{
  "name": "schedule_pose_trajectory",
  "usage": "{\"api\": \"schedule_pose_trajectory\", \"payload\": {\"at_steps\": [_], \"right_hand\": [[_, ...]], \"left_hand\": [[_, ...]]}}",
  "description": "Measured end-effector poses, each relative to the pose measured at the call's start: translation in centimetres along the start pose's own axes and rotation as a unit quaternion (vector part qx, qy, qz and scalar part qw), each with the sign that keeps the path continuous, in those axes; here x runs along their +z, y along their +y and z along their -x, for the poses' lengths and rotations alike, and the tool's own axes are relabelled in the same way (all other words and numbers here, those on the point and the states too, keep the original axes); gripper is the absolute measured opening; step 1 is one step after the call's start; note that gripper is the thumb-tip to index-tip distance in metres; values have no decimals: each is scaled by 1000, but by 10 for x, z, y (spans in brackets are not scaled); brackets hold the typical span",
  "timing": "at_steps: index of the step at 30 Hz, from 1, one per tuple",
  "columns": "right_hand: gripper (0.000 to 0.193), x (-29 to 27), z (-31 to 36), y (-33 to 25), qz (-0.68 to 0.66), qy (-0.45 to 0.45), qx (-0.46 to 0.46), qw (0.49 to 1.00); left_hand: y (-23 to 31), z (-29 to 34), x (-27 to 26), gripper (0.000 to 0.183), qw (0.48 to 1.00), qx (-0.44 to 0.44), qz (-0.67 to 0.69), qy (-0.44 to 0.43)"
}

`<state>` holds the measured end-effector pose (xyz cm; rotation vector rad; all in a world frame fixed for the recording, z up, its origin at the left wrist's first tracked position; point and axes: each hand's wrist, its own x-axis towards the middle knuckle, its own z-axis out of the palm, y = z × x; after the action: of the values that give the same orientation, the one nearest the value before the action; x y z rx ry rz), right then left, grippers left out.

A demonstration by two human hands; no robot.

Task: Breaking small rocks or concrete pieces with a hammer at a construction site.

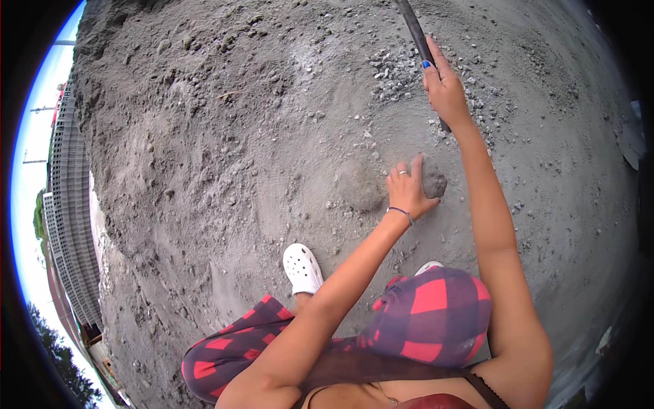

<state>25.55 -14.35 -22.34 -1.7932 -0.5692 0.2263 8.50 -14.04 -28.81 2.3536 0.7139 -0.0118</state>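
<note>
My right hand (446, 95) is wrapped round a dark, slightly curved rod (413, 31), which looks like a tool handle. The rod's far end runs out of the picture at the top, so I cannot tell what is on it. Nearer to me, my left hand (407, 192) has its fingers spread over the grey ground. A dark grey stone (434, 184) lies between its thumb and index finger; whether they touch it I cannot tell. Beyond it, small broken stones (395, 73) are scattered below the rod and around my right hand.
Dusty grey ground (320, 177) surrounds me, rougher and lumpier toward the far left. My white clog (302, 268) is planted left of my left forearm, and my knee in red-and-black checked cloth (432, 313) is raised between my arms. Stacked grey hollow blocks (73, 204) stand at the left edge.
</note>
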Motion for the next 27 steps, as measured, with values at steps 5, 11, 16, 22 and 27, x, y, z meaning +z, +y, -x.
{"api": "schedule_pose_trajectory", "payload": {"at_steps": [5,11,16,22,27], "right_hand": [[45,40,-8,102,278,-143,130,941],[40,15,-20,84,79,-13,-10,997],[43,14,-20,-7,85,48,-123,988],[46,28,-5,108,331,-145,94,928],[39,10,-18,105,175,-83,-100,976]], "left_hand": [[-2,17,-4,80,992,112,-48,19],[-28,32,-25,55,985,91,45,139],[-35,28,-36,50,979,71,59,182],[-26,21,-40,47,972,101,73,197],[-41,27,-29,46,975,76,73,194]]}}
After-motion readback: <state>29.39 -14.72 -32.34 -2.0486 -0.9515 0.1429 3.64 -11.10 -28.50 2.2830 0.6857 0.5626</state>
